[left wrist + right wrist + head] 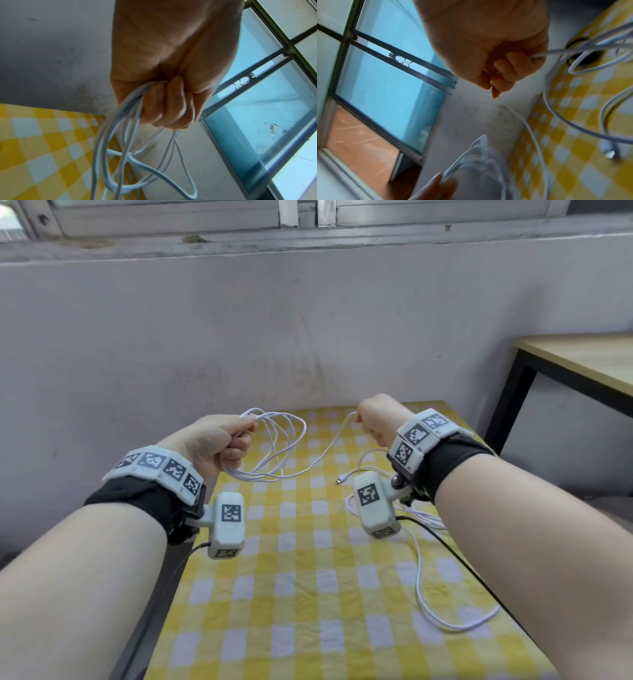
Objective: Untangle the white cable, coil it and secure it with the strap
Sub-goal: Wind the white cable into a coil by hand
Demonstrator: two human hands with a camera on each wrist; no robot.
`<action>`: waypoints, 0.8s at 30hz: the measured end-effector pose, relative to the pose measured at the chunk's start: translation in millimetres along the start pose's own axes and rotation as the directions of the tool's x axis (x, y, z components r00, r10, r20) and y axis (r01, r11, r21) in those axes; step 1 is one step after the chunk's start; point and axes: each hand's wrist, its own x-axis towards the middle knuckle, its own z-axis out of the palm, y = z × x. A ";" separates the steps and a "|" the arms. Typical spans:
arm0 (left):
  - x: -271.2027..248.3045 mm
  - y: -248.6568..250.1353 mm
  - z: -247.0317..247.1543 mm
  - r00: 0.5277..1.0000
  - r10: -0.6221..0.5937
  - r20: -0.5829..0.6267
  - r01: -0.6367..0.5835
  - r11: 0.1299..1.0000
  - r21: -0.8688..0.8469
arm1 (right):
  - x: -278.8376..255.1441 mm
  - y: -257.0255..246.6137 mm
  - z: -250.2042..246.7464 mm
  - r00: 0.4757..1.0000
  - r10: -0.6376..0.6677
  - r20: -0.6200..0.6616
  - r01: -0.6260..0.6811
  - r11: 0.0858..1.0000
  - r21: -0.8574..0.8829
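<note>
My left hand (222,440) is raised over the table's far left and grips several loops of the white cable (284,446). In the left wrist view the left hand's fingers (171,105) curl round the bundle and the cable loops (120,155) hang below. A single strand runs from the loops to my right hand (376,419), which pinches it in a closed fist. The right wrist view shows the right hand's fingers (513,67) closed on the strand (530,129). The rest of the cable trails over the cloth to a loose bend (455,625). One connector end (339,480) lies on the cloth. No strap shows.
The table carries a yellow-and-white checked cloth (308,594) and stands against a pale wall (239,337) under a window (308,213). A wooden desk with a black frame (582,361) stands at the right. A black wire (455,553) runs from my right wrist camera along the table's right side.
</note>
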 end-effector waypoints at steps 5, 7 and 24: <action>4.5 2.4 28.6 0.999 -0.033 0.003 0.032 0.996 0.080 | -9.3 -29.3 24.5 0.988 -0.152 0.001 0.134 0.874 0.466; 6.1 3.2 35.5 1.000 -0.029 -0.005 0.029 0.999 0.027 | -18.8 -37.2 34.3 0.951 -0.302 -0.063 0.299 0.849 0.437; 6.6 -2.1 41.8 0.995 0.097 0.023 -0.079 0.913 -0.401 | -29.2 -27.6 46.4 0.970 -0.156 0.188 0.034 0.849 0.528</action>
